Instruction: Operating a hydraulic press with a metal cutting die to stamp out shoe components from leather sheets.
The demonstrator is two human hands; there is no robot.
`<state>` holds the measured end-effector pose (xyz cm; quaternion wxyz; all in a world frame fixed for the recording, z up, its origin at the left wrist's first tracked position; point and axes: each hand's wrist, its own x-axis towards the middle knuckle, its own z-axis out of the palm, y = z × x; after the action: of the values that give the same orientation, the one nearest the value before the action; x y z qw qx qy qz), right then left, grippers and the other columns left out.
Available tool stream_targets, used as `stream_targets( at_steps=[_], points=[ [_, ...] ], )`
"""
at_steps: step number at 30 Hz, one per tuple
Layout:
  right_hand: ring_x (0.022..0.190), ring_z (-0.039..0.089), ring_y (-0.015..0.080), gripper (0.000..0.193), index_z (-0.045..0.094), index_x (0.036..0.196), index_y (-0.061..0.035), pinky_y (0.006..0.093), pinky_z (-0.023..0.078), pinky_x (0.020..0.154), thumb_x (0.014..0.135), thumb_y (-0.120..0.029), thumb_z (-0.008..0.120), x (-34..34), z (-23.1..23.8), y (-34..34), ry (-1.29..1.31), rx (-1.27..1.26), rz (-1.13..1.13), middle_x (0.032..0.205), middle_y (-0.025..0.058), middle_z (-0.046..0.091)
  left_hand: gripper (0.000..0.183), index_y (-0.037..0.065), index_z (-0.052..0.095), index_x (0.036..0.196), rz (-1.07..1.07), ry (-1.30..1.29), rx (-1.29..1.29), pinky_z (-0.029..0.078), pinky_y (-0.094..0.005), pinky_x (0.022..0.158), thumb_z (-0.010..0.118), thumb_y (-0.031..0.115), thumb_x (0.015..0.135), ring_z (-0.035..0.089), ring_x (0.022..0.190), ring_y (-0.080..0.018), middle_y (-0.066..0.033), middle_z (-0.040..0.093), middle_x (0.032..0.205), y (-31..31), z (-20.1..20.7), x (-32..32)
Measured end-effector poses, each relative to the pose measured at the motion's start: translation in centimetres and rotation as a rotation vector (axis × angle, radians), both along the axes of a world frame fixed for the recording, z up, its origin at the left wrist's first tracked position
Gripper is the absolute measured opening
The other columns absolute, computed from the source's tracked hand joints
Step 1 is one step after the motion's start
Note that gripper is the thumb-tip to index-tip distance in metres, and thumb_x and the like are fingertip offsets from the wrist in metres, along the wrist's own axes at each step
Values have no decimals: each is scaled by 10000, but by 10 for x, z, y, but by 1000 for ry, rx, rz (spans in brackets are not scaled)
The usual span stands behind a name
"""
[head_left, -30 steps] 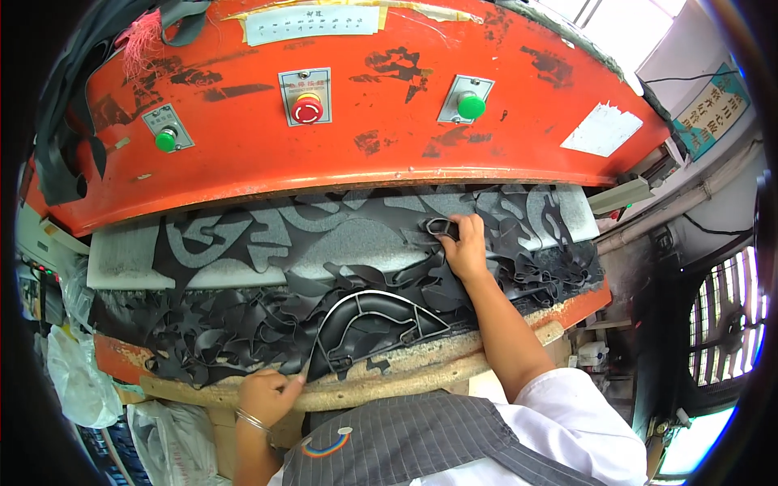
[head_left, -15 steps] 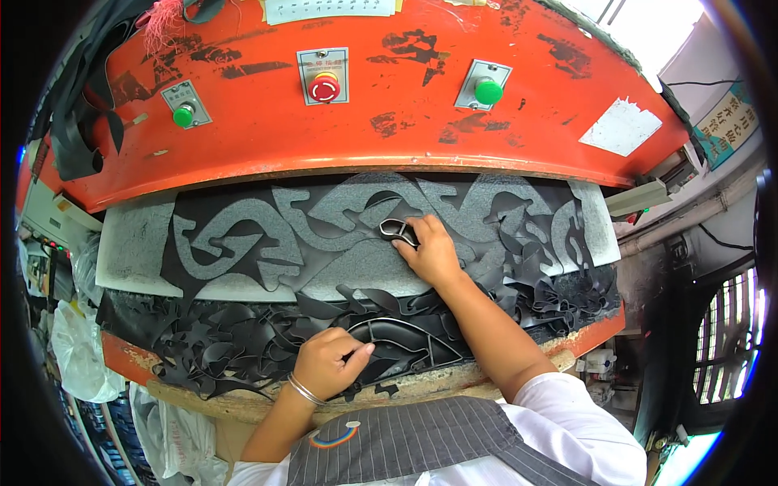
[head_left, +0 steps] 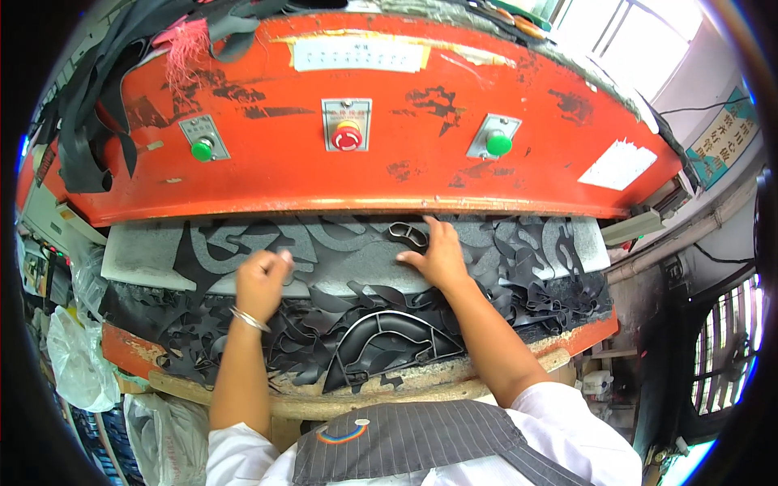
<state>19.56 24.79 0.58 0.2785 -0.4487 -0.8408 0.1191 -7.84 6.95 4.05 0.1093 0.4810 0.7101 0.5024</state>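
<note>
Over the pale cutting pad (head_left: 138, 253), our right hand (head_left: 442, 254) spreads beside the small curved die (head_left: 408, 234), perhaps to steady it, our left hand (head_left: 261, 285) loosely fisted.

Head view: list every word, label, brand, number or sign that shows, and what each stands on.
Teal-and-cream sign on the right-hand wall: large characters, not copied out here.
White paper notice on the orange-red machine front: rows of print too small to read.
Middle plate behind the red button: lettering blurred.
Left plate behind a green button: marks too small to read.
Nothing else reads clearly.
</note>
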Motion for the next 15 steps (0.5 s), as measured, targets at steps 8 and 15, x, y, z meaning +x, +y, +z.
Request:
stream_targets(
  at_steps=[8,15],
  points=[
    [684,584,172,309,498,938,-10,322,482,626,846,-210,715,28,135,21,644,255,-195,769,85,595,290,-19,518,703,361,558,512,400,-367,590,572,154,930,483,607,-238,-115,519,685,25,110,-85],
    [683,526,85,284,510,946,5,239,455,611,841,-151,723,61,90,-31,697,-42,-134,779,41,575,337,18,480,615,-47,343,171,371,-399,549,608,165,891,460,573,-296,-137,468,600,-62,53,-16]
  ],
)
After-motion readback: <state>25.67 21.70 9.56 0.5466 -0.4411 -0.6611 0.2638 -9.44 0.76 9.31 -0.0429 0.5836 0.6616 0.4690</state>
